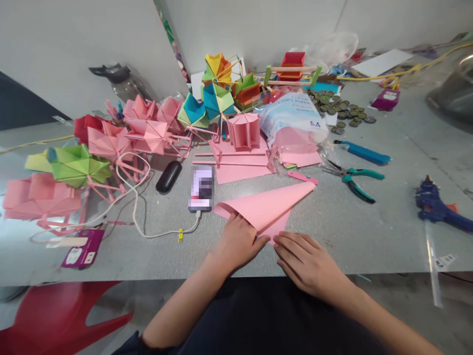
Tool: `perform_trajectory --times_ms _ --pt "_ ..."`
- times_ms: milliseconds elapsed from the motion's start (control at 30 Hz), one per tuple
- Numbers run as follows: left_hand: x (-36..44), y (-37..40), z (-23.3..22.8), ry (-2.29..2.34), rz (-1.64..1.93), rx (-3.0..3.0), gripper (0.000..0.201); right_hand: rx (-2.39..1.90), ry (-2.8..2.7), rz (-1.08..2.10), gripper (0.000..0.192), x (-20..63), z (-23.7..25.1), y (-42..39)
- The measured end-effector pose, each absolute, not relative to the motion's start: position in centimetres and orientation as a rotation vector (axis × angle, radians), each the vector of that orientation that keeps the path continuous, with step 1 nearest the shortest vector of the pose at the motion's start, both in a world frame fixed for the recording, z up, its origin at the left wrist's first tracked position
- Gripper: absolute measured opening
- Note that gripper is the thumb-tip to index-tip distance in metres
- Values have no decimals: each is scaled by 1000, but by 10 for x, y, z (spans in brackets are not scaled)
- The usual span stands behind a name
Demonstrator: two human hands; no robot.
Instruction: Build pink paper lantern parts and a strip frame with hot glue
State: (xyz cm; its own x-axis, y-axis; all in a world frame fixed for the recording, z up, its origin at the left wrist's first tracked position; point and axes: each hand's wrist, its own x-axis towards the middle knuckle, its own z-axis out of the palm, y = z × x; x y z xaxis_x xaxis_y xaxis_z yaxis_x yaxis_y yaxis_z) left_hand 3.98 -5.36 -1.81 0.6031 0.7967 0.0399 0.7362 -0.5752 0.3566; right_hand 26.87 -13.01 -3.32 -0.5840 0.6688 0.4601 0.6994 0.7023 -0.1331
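Pink paper (266, 207) (folded to a triangle) lies under your left hand (238, 241) and right hand (308, 261), both pressed flat on its near corner.

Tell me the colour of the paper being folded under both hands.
Pink. The folded paper shows best in the head view, the only one.

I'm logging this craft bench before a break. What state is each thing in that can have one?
Pink paper: folded into a triangle, flat on the table.
Left hand: pressing the paper's near edge.
Right hand: flat, fingertips at the paper's tip.
Phone: screen lit, cable plugged in.
Pliers: lying, handles apart.
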Motion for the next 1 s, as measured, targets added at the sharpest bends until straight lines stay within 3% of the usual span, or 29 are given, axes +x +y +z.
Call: perform_trajectory --times_ms 367,1000 --pt "41 -53 -19 1245 273 2541 33 -1053 -2420 -71 24 271 -39 -134" --pt "39 -53 -21 1237 312 2495 46 -1072 -2439 -110 27 271 -37 -134"
